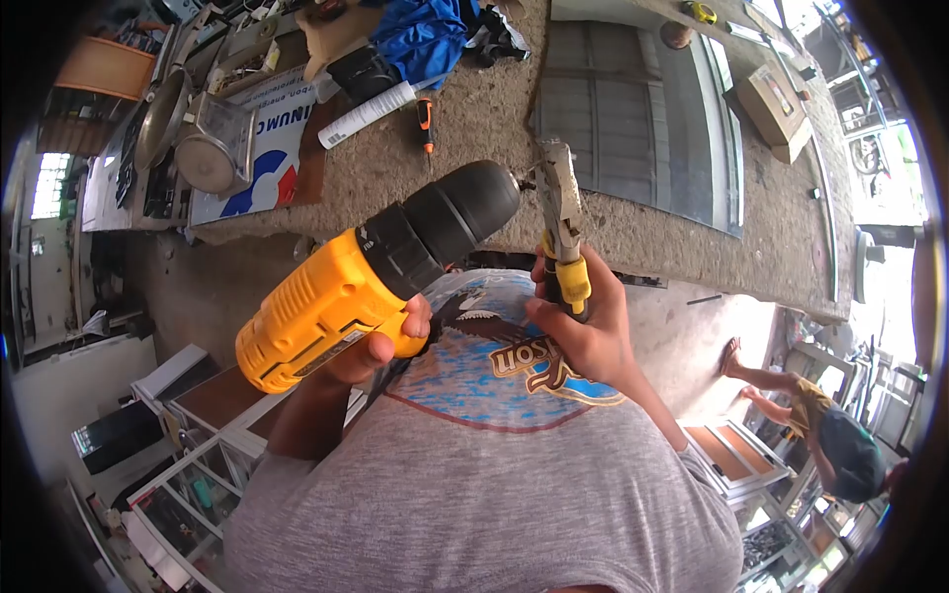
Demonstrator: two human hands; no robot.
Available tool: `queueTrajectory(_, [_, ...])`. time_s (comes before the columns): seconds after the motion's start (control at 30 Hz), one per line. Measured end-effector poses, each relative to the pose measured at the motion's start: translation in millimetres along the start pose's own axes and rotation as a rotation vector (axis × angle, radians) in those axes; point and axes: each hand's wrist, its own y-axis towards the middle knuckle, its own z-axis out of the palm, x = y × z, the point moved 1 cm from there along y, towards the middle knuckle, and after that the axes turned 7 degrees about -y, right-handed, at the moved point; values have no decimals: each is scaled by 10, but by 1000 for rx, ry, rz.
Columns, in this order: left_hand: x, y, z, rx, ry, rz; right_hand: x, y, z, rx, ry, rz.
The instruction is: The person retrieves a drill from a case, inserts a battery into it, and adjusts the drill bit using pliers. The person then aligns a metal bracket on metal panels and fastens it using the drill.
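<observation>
My left hand [381,346] is wrapped around the grip of a yellow and black cordless drill [331,301]. The drill lies slanted, its black chuck [470,203] toward the upper right. In my right hand [593,331] is a pair of pliers [560,193] with worn metal jaws and yellow-and-black handles, held upright. A short dark bit [526,185] sticks out of the chuck and meets the side of the pliers' head; whether the jaws grip it I cannot tell. Both tools are in front of my chest, near the workbench edge.
On the rough workbench [474,119] lie an orange-black screwdriver [425,124], a white tube [366,116], a blue bag [420,35], a glass sheet [682,128] and a cardboard box [773,111]. Window frames [203,484] stand behind at left. Another person [840,445] is at the right.
</observation>
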Motion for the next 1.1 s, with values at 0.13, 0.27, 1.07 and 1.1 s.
queueTrajectory(0.13, [-5,18,11,1,-6,-2,-10,7,-18,1,-2,5])
queueTrajectory(0.27, [6,-2,-32,33,23,35,-21,19,-41,-54,201,25])
queueTrajectory(1.07, [-112,-58,-92,33,-20,156,484,40,-228,353,-348,-69])
queueTrajectory(1.1, [-94,-68,-97,37,-24,158,482,41,-247,367,-352,-75])
